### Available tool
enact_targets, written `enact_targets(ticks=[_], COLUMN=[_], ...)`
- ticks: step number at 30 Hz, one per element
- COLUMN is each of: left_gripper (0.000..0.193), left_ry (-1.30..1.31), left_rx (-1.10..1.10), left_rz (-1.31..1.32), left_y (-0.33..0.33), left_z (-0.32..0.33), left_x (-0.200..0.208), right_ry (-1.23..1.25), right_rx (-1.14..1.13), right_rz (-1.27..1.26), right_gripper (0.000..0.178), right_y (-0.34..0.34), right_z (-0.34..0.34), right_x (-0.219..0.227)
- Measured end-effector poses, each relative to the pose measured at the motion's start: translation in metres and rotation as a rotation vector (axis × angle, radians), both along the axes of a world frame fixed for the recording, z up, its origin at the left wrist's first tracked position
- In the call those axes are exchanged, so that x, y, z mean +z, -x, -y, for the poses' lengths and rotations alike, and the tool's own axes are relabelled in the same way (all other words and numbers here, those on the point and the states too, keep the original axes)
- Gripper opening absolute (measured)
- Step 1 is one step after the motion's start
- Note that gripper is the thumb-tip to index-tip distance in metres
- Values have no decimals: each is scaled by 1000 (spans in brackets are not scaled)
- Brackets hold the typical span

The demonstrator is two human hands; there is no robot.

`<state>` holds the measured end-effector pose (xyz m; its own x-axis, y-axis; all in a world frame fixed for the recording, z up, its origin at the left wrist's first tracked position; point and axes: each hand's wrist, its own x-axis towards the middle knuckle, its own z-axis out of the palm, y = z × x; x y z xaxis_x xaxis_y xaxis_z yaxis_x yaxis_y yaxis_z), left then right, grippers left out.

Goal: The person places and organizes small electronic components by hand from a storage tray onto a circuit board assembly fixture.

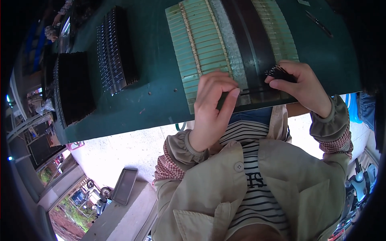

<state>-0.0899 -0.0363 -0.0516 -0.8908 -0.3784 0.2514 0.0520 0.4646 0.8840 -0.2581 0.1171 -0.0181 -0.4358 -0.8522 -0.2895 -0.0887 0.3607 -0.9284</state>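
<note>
My right hand is closed round a bundle of thin black wires with pale tips that fan out to the left. My left hand is curled over the near end of a slotted board, thumb and fingers drawn together; whatever they grip is too small to make out. A thin dark strip lies across the board just right of my left thumb. The board has a pale green ribbed left panel, a dark lengthwise band in its middle and a second ribbed panel at the right.
The dark green table carries two black blocks at the left: one with rows of shiny metal pins, the other a dense bristly block near the edge. A pen lies at the far right. Below stands a grey tray.
</note>
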Motion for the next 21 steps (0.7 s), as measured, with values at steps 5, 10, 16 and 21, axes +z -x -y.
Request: enact_targets(ticks=[5, 10, 16, 21], left_gripper=[11, 16, 29, 38], left_ry=[239, 257, 537, 611], left_rx=[67, 33, -92, -99], left_rz=[4, 25, 128, 122], left_y=[-7, -12, -5, -6], left_z=[3, 2, -9, -9], left_x=[0, 0, 7, -2], right_ry=[-34, -3, 56, -28], right_rx=[9, 52, 96, 34], right_rz=[-82, -128, -419, -693], right_gripper=[10, 11, 14, 12], right_y=[1, 0, -6, -11], right_z=[2, 6, 6, 3], right_x=[-4, -8, -17, -11])
